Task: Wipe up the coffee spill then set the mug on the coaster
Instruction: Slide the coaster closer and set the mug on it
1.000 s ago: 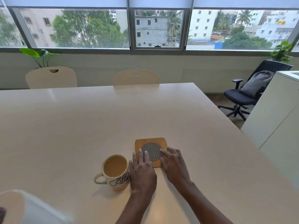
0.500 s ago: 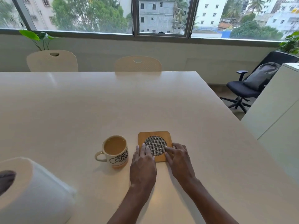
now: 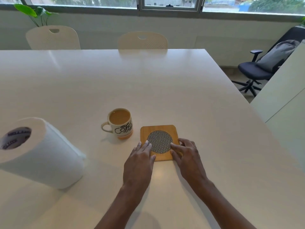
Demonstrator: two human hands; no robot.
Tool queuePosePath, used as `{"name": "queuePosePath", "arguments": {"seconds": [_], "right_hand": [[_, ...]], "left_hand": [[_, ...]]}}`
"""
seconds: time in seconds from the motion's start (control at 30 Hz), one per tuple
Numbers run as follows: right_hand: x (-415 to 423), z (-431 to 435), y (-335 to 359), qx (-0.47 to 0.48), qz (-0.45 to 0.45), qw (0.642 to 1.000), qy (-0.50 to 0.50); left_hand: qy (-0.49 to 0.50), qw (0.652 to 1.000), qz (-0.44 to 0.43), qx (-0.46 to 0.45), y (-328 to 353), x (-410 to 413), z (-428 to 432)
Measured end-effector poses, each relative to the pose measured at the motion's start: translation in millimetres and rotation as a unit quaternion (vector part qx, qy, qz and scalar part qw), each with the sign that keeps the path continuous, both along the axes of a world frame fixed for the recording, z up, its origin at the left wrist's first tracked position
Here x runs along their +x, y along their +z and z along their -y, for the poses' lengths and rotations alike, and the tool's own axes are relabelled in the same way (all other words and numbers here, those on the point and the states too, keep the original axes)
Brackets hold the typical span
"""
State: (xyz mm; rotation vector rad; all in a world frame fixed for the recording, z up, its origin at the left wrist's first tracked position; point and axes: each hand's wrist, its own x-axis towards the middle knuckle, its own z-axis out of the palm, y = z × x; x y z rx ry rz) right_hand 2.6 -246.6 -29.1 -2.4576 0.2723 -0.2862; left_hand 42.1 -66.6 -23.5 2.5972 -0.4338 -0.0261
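Observation:
A wooden square coaster [image 3: 158, 130] with a round patterned insert lies on the white table [image 3: 165, 83]. My left hand [image 3: 140, 164] rests flat with its fingertips on the coaster's near left edge. My right hand [image 3: 188, 156] touches its near right corner, fingers spread. A white mug [image 3: 121, 125] with black lettering and an orange base stands just left of the coaster, full of milky coffee, handle pointing left. A paper towel roll [image 3: 39, 152] lies on its side at the left. I see no spill on the table.
Two cream chairs [image 3: 52, 38] [image 3: 142, 41] stand at the table's far side. A black office chair [image 3: 264, 68] and a white cabinet [image 3: 283, 90] are off the right edge. A potted plant [image 3: 34, 13] is by the window.
The view has tilted down and left, bringing the whole paper towel roll into sight. Both hands stay on the coaster, which sits a little farther from the mug.

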Motion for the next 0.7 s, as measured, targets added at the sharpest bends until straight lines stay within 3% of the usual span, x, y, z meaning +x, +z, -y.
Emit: {"name": "queuePosePath", "arguments": {"seconds": [0.7], "right_hand": [[-92, -31, 2, 0.050, -0.031, 0.998, 0.013]], "left_hand": [[-0.023, 1.000, -0.005, -0.017, 0, -87, -53]]}}
